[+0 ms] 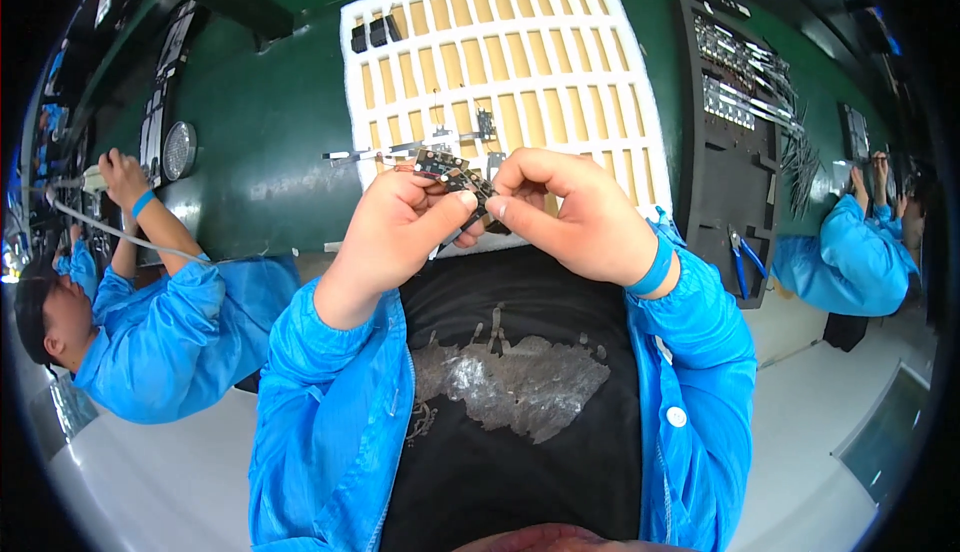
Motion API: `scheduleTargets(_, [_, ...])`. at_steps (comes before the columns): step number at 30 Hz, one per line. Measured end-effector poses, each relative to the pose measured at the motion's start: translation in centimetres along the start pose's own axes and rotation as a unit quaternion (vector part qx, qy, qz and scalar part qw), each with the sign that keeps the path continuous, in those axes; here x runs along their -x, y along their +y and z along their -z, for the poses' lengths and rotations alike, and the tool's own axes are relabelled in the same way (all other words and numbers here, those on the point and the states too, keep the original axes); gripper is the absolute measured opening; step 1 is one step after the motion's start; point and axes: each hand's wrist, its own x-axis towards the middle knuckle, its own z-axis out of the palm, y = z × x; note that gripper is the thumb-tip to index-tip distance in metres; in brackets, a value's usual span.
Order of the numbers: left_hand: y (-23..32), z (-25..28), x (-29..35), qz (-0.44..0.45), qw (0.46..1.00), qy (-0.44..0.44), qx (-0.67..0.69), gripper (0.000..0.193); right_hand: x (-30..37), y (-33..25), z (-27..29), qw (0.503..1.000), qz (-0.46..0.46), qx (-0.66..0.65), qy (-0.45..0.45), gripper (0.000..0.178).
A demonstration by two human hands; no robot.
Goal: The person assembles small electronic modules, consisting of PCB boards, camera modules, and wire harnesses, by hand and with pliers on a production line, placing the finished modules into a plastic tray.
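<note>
Close in front of me, over the near edge of a white foam tray point(657, 142), I hold a small black circuit board point(440, 164). My left hand point(405, 222) is closed on it, thumb on top and fingers beneath. My right hand point(570, 212) pinches at the board's right end with thumb and forefinger; whether it grips the board itself or a small part there is hidden by the fingers. Thin wires and a silvery strip point(375, 151) stick out beyond the board to the left. A small black part point(486, 124) lies on the tray just past my hands.
Black blocks point(375, 34) sit in the tray's far left slots. On the right, a black foam tray point(725, 177) bears metal strips, cables and blue-handled pliers point(742, 262). A round dish point(180, 150) stands left on the green table point(270, 122). Co-workers in blue sit at both sides.
</note>
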Motion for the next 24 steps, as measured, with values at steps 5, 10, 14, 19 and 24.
scheduleTargets(5, [0.1, 0.0, -0.5, -0.041, 0.999, -0.008, 0.018, 0.018, 0.0, -0.2, 0.5, 1.000, 0.002, -0.010, -0.010, 0.006])
scheduleTargets(10, [-0.8, 1.1, -0.4, -0.011, 1.000, 0.017, 0.003, 0.021, -0.3, -0.1, 1.2, 0.995, 0.002, 0.102, 0.007, 0.008])
scheduleTargets(14, [-0.1, 1.0, -0.2, 0.015, 0.999, -0.028, -0.023, 0.020, -0.7, -0.8, 1.2, 0.986, 0.050, 0.159, 0.007, 0.005])
scheduleTargets(19, [0.4, 1.0, -0.6, 0.040, 0.994, -0.099, -0.032, 0.014, -0.7, -1.1, 1.7, 0.984, 0.061, 0.169, -0.018, 0.005])
scheduleTargets(24, [0.5, 2.2, -1.0, 0.073, 0.986, -0.147, 0.015, 0.012, -1.0, -0.4, 2.4, 0.988, 0.089, 0.125, -0.007, 0.007])
